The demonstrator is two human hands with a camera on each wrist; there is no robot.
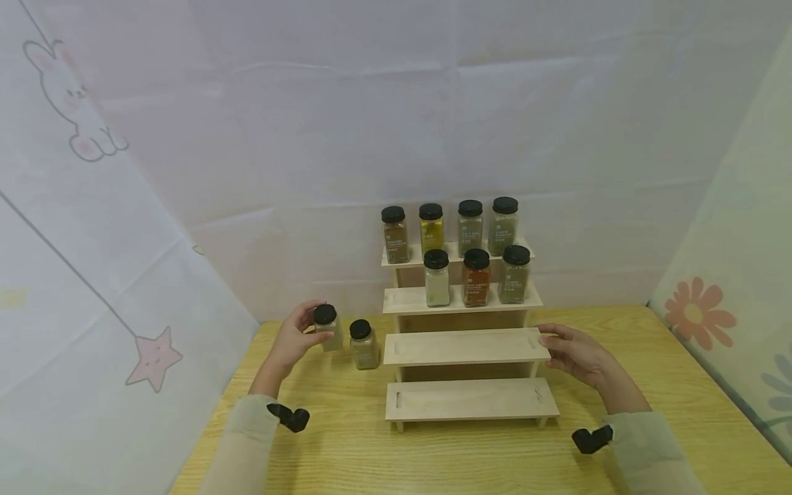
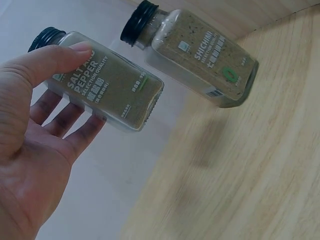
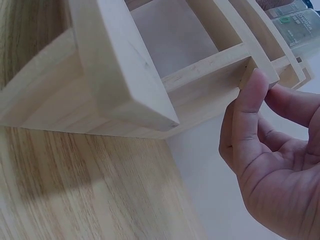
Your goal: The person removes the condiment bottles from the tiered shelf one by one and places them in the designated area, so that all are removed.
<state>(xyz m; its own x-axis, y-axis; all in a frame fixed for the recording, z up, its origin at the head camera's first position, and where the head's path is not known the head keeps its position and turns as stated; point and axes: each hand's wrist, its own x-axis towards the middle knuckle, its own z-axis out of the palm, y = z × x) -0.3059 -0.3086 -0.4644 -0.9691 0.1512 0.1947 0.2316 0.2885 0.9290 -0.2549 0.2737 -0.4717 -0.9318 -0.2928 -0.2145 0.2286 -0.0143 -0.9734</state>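
My left hand [image 1: 299, 338] grips a salt and pepper jar [image 2: 112, 82] with a black lid, thumb across the label and fingers behind. Beside it a shichimi jar [image 1: 365, 350] stands on the table, to the left of a stepped wooden rack [image 1: 467, 348]. At the rack's right side, my right hand [image 1: 577, 355] pinches the end of the second shelf from the bottom between thumb and fingers, seen closely in the right wrist view. Whether the gripped jar's base touches the table, I cannot tell.
Several spice jars, one with yellow contents [image 1: 432, 235], line the rack's top shelf. The shelf below bears a pale jar [image 1: 437, 285], a red one [image 1: 476, 283] and a greenish one [image 1: 514, 282]. Behind the wooden table [image 1: 482, 457] hangs a pale sheet [image 1: 346, 137].
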